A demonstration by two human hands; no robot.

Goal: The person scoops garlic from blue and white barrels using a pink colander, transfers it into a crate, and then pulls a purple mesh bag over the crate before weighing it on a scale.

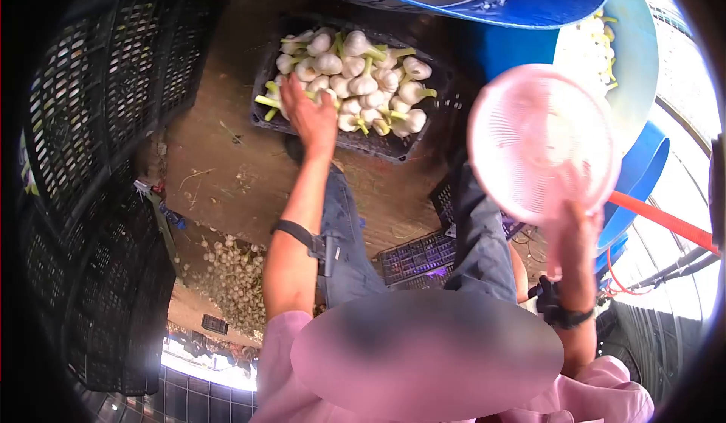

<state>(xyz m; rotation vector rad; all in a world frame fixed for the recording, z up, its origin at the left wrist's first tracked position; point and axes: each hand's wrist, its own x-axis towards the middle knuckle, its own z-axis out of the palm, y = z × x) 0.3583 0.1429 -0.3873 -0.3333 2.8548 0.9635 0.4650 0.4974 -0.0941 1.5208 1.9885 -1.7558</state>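
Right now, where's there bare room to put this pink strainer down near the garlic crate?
The brown board lies bare between the crate and the stacked black crates, left of the left hand. The crate itself is packed with garlic. On the right it is crowded: the right hand holds the strainer against the blue tubs.

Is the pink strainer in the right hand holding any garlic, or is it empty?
Empty: the pink strainer, raised in the right hand, shows only bare mesh. The garlic bulbs lie in the black crate.
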